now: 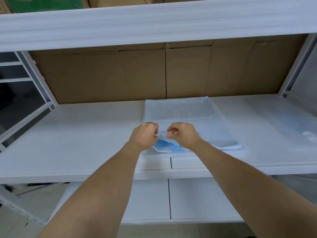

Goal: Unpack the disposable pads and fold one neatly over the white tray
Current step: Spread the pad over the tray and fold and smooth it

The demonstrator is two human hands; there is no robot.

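A thin disposable pad (185, 114), white on top and blue underneath, lies spread over a flat white tray (243, 151) on the shelf; only the tray's near right edge shows. My left hand (145, 134) and my right hand (183, 133) meet at the pad's near left corner and both pinch the lifted edge between thumb and fingers. That corner is turned up and folded, so the blue underside (164, 146) shows beneath my hands. The far part of the pad lies flat up to the cardboard wall.
The white shelf board (77, 143) stretches to both sides. Brown cardboard (120, 74) closes the back. A second shelf (154, 23) overhangs above. A clear plastic wrapper (308, 134) lies at the far right. Metal uprights (36, 76) stand at the left, and a lower board (149, 200) sits below.
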